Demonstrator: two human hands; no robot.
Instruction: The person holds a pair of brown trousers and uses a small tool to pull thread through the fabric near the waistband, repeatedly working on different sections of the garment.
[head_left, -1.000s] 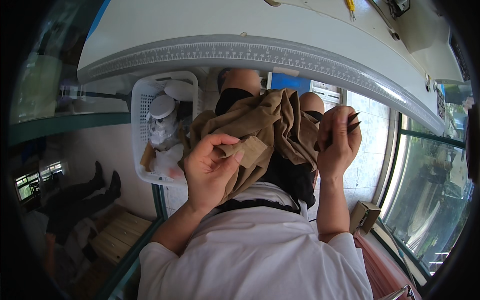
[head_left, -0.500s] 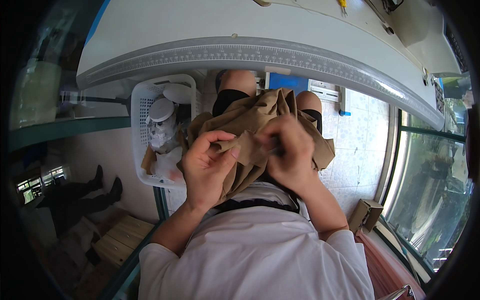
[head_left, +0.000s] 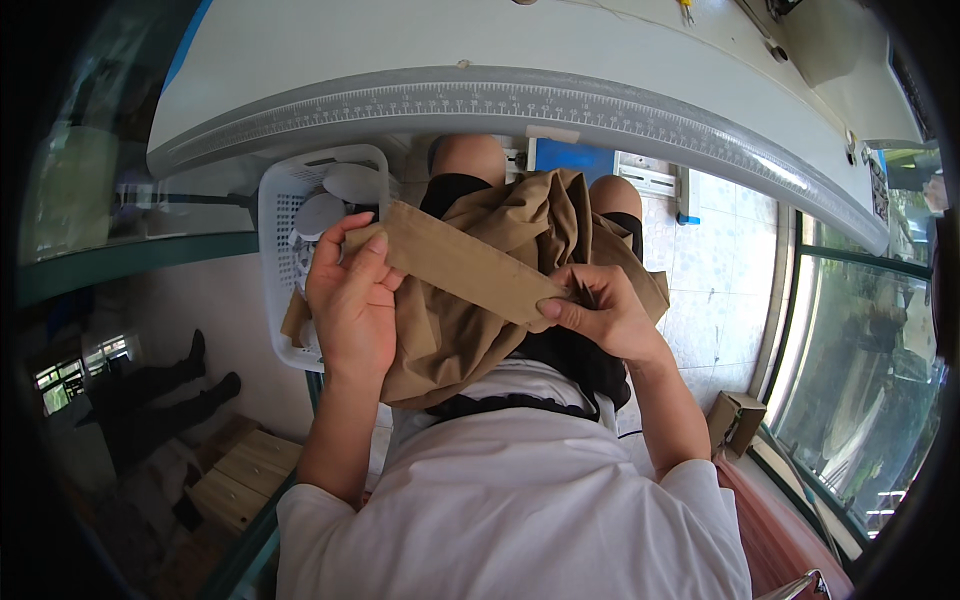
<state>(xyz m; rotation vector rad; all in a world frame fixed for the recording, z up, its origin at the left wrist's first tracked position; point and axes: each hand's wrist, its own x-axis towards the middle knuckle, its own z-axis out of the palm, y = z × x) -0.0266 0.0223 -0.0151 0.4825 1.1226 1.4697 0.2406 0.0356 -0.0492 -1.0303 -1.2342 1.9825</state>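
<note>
Over the lap, left hand (head_left: 352,300) and right hand (head_left: 600,315) each pinch the tan strip (head_left: 462,264), fingertips partly hidden.

- The tan garment (head_left: 500,290) hides most of the person's lap.
- The white basket (head_left: 285,250) is partly hidden behind the left hand (head_left: 352,300); its contents are too small to tell.
- The tabletop (head_left: 400,50) runs off the upper edge.

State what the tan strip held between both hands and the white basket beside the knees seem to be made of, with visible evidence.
Tan strip: apparently woven fabric, matte; it matches the soft, creased garment in the lap. White basket: probably moulded plastic, smooth, with a rounded rim and a grid of holes.
</note>
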